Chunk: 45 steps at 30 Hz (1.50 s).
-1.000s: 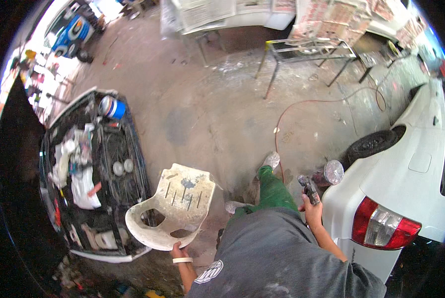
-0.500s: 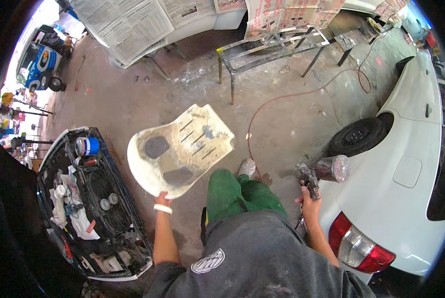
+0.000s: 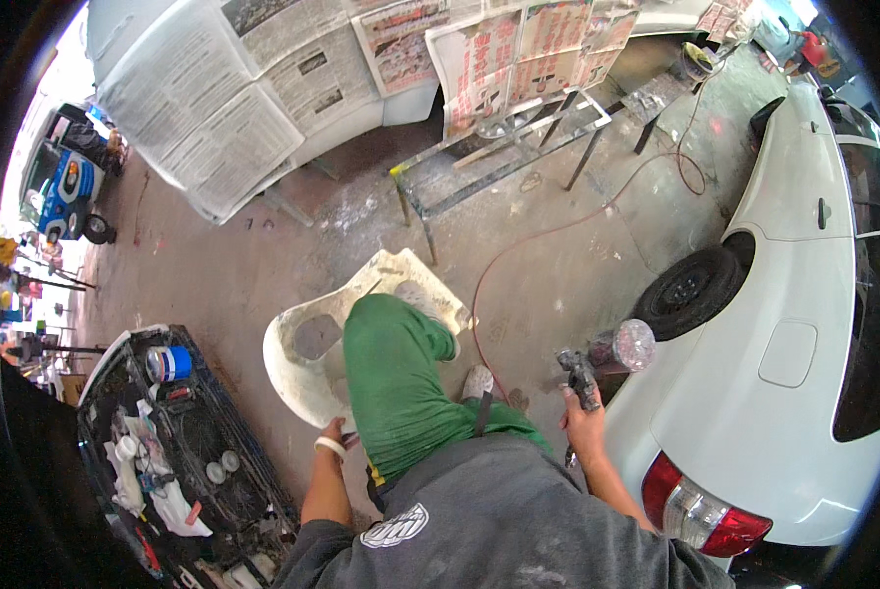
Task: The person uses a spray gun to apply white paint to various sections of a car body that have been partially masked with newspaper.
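My left hand, with a white band at the wrist, is closed on the lower rim of a cream, stained plastic shell, shaped like a seat with large round openings and a flared far end. My raised green-trousered leg hides much of that shell's right part. In my right hand is a dirty spray gun, its paint-spattered cup sticking out to the right near the white car's rear wheel. The fingers are wrapped round the gun's handle.
A white car stands close on my right. To the left lies a black bumper-like part holding a blue can and rags. Ahead are a metal stand and newspaper-covered panels. A red hose snakes over the floor.
One leg has lifted and now stands in front of the shell, covering part of it. The shell and both hands sit lower in the picture; the spray gun has shifted slightly left.
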Each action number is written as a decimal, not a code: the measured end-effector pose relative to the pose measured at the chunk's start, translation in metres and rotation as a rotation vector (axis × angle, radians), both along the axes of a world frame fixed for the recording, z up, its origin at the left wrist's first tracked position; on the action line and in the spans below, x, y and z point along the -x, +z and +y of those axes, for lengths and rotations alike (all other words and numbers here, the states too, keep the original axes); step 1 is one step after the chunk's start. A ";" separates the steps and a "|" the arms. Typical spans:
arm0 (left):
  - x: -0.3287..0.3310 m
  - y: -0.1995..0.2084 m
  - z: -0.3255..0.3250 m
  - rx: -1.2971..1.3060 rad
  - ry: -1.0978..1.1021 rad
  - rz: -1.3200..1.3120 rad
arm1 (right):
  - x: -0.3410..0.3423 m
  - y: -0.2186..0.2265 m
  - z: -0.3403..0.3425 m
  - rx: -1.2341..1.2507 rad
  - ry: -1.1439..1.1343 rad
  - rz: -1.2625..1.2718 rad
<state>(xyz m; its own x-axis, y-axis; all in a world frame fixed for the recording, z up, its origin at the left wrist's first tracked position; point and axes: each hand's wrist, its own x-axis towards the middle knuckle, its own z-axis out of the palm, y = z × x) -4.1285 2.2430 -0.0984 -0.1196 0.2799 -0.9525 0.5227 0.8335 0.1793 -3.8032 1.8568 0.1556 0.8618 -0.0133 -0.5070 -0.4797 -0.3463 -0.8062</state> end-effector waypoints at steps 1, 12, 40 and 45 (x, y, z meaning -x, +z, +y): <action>-0.001 0.005 0.000 -0.003 0.007 0.044 | -0.008 -0.001 0.008 0.009 0.012 0.015; 0.033 0.056 0.013 0.735 -0.268 0.220 | -0.120 0.083 0.136 0.047 0.308 0.041; -0.375 0.343 0.208 0.227 -1.757 -0.263 | -0.200 0.396 0.253 -0.026 -0.243 -0.373; -0.420 0.437 0.187 0.394 -1.448 -0.319 | -0.247 0.388 0.251 -0.031 -0.265 -0.335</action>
<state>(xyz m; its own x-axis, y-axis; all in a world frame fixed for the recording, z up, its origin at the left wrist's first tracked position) -3.7087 2.4298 0.3386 0.2420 -0.2961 -0.9240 0.8861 -0.3206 0.3348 -3.5564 2.1074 0.5435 0.9477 -0.2461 -0.2032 -0.2587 -0.2193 -0.9408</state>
